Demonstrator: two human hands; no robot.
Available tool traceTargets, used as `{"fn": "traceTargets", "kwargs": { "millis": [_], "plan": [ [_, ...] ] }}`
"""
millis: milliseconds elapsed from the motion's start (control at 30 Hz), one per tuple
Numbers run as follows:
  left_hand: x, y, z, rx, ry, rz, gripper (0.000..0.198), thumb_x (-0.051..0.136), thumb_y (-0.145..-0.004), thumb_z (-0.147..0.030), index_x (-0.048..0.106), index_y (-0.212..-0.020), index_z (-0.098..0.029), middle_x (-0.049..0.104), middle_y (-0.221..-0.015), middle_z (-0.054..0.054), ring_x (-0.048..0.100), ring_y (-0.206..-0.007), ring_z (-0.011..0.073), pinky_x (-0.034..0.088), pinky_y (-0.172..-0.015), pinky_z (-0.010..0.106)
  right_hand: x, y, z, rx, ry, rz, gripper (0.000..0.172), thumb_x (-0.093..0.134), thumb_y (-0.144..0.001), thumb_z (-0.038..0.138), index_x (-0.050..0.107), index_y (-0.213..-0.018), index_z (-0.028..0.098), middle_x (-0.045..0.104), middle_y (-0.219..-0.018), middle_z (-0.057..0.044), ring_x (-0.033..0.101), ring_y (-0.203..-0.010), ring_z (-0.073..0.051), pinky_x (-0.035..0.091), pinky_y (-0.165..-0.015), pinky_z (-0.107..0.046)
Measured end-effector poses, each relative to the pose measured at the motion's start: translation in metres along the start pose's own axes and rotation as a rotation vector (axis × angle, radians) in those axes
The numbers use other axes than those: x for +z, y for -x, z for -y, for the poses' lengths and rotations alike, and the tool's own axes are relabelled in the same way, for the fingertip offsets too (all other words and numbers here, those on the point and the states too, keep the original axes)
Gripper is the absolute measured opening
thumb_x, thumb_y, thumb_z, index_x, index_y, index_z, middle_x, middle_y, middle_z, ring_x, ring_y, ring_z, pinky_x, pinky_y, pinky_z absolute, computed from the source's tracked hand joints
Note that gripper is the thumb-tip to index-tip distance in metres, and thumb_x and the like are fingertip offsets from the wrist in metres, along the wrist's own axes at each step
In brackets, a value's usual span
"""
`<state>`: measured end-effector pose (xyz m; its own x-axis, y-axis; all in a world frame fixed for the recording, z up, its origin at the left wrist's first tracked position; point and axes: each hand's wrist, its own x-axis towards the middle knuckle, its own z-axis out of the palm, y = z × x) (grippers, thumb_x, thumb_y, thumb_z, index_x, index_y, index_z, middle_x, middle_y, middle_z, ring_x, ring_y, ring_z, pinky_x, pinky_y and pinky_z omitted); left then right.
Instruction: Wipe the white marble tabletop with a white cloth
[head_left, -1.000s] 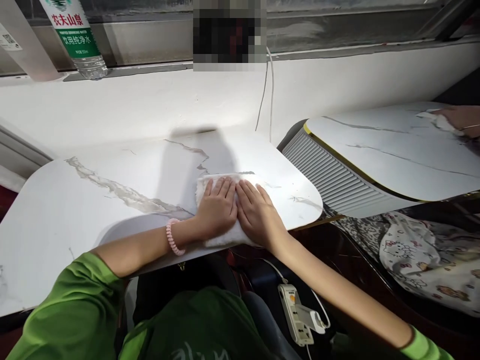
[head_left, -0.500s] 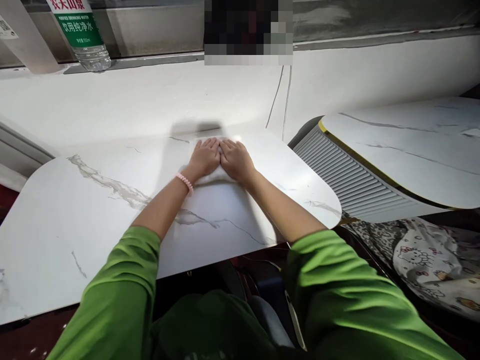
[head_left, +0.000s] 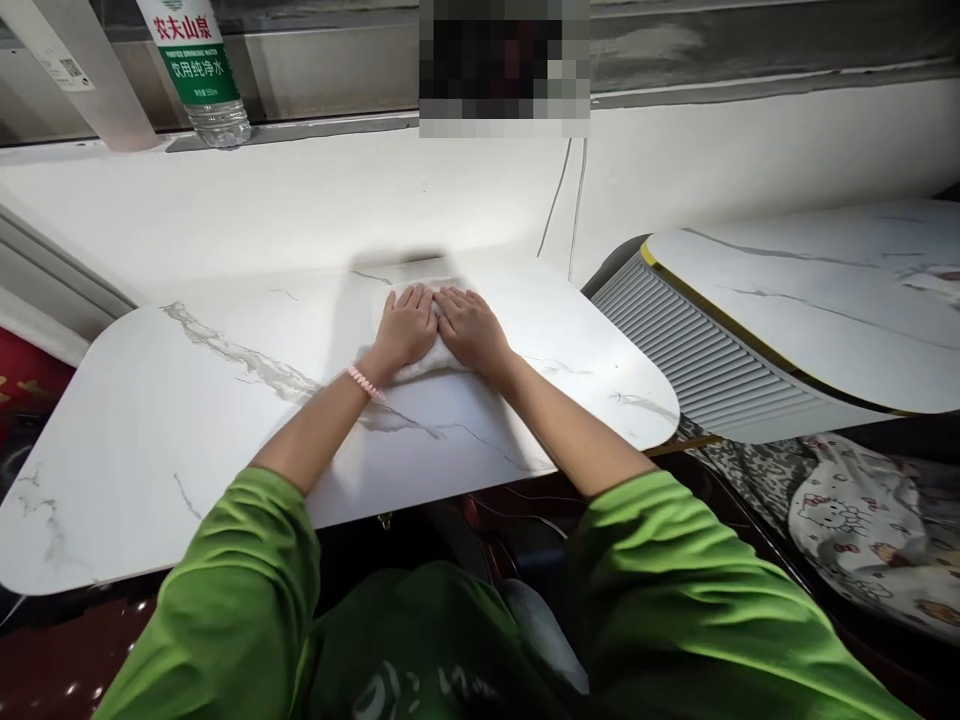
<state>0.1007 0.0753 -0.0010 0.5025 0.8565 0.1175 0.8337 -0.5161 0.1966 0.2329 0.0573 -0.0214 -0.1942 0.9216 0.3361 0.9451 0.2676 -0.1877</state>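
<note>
A white cloth [head_left: 427, 365] lies on the white marble-patterned table [head_left: 225, 430], close to the wall. My left hand [head_left: 409, 328] rests flat on its left half, fingers stretched out toward the wall; a pink coil band circles that wrist. Beside it, my right hand [head_left: 471, 328] presses flat on the right half, fingers also extended. The two hands touch or nearly touch along their inner edges. Most of the cloth is hidden beneath them, so its folds cannot be made out fully.
On the ledge at upper left stand a water bottle [head_left: 202, 75] and a frosted bottle [head_left: 97, 75]. Two thin cables [head_left: 576, 210] hang down the wall. To the right is another marble-patterned top [head_left: 810, 290] with a ribbed side. A patterned fabric [head_left: 855, 510] lies below it.
Both hands stay flat on the cloth, a little nearer to me, with slightly more of the cloth showing. The view has shifted, bringing more of the bottles and the table's left corner into sight.
</note>
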Motion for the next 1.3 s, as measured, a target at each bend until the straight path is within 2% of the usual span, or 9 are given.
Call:
{"fn": "traceTargets", "kwargs": {
  "millis": [267,400,500,633,733,867,1000,1133,1300],
  "plan": [
    [-0.012,0.123,-0.016,0.168,0.015,0.009,0.055,0.026,-0.101,-0.025,0.038,-0.150,-0.004,0.035,-0.159,0.015,0.028,-0.150,0.0248,0.015,-0.125,0.047,-0.029,0.117,0.074,-0.042,0.124,0.007,0.056,0.027,-0.098,0.022,0.047,-0.143,-0.004,0.048,-0.149,-0.022,0.042,-0.141,-0.031,0.029,-0.117,-0.046],
    [-0.019,0.152,-0.016,0.167,0.008,0.054,0.056,0.027,-0.100,-0.025,0.036,-0.151,-0.003,0.033,-0.160,0.015,0.024,-0.151,0.0252,0.014,-0.125,0.047,-0.042,0.132,0.087,-0.109,0.129,0.066,0.055,0.032,-0.098,0.028,0.050,-0.142,-0.001,0.051,-0.147,-0.021,0.046,-0.136,-0.032,0.034,-0.112,-0.045],
    [-0.022,0.147,-0.011,0.133,-0.026,0.080,0.057,0.027,-0.100,-0.024,0.035,-0.151,-0.001,0.032,-0.160,0.017,0.024,-0.151,0.0259,0.015,-0.124,0.048,-0.040,0.118,0.084,-0.109,0.106,0.096,0.054,0.035,-0.098,0.030,0.051,-0.142,0.004,0.052,-0.148,-0.018,0.047,-0.135,-0.031,0.033,-0.112,-0.044],
    [-0.023,0.119,0.007,0.037,-0.085,0.102,0.057,0.025,-0.098,-0.019,0.033,-0.151,0.001,0.032,-0.160,0.018,0.023,-0.151,0.0263,0.016,-0.124,0.050,-0.026,0.076,0.082,-0.130,0.091,0.166,0.056,0.029,-0.098,0.025,0.044,-0.147,0.001,0.044,-0.154,-0.018,0.038,-0.143,-0.029,0.025,-0.117,-0.044],
    [-0.024,0.089,0.035,-0.029,-0.115,0.075,0.057,0.024,-0.098,-0.016,0.033,-0.152,-0.002,0.031,-0.160,0.018,0.024,-0.151,0.0257,0.016,-0.123,0.050,-0.013,0.031,0.084,-0.150,0.048,0.205,0.057,0.027,-0.098,0.022,0.039,-0.149,-0.001,0.040,-0.156,-0.019,0.034,-0.145,-0.029,0.023,-0.118,-0.044],
    [-0.027,0.045,0.081,-0.023,-0.116,0.012,0.054,0.025,-0.100,-0.017,0.034,-0.151,-0.005,0.032,-0.160,0.017,0.027,-0.150,0.0259,0.019,-0.123,0.050,0.006,-0.030,0.089,-0.121,-0.003,0.173,0.057,0.029,-0.097,0.021,0.039,-0.148,-0.002,0.040,-0.155,-0.022,0.035,-0.145,-0.031,0.023,-0.118,-0.048],
    [-0.031,0.016,0.111,-0.034,-0.097,-0.014,0.051,0.026,-0.100,-0.015,0.035,-0.149,-0.002,0.033,-0.160,0.017,0.029,-0.149,0.0256,0.018,-0.123,0.048,0.023,-0.071,0.090,-0.098,-0.030,0.139,0.056,0.031,-0.097,0.019,0.041,-0.147,-0.003,0.042,-0.154,-0.021,0.035,-0.144,-0.030,0.021,-0.119,-0.046],
    [-0.034,0.010,0.116,-0.032,-0.091,-0.028,0.051,0.022,-0.101,-0.017,0.035,-0.148,-0.003,0.033,-0.160,0.016,0.028,-0.149,0.0243,0.017,-0.123,0.047,0.030,-0.082,0.088,-0.091,-0.056,0.092,0.054,0.034,-0.096,0.018,0.044,-0.144,-0.003,0.045,-0.152,-0.021,0.037,-0.143,-0.030,0.023,-0.119,-0.046],
    [-0.035,0.029,0.104,-0.073,-0.057,-0.045,0.052,0.022,-0.102,-0.020,0.035,-0.149,-0.003,0.033,-0.160,0.015,0.027,-0.149,0.0253,0.015,-0.124,0.047,0.022,-0.063,0.092,-0.124,-0.090,0.067,0.052,0.033,-0.097,0.018,0.046,-0.143,-0.002,0.047,-0.150,-0.020,0.040,-0.142,-0.028,0.023,-0.120,-0.044]
  ]
}}
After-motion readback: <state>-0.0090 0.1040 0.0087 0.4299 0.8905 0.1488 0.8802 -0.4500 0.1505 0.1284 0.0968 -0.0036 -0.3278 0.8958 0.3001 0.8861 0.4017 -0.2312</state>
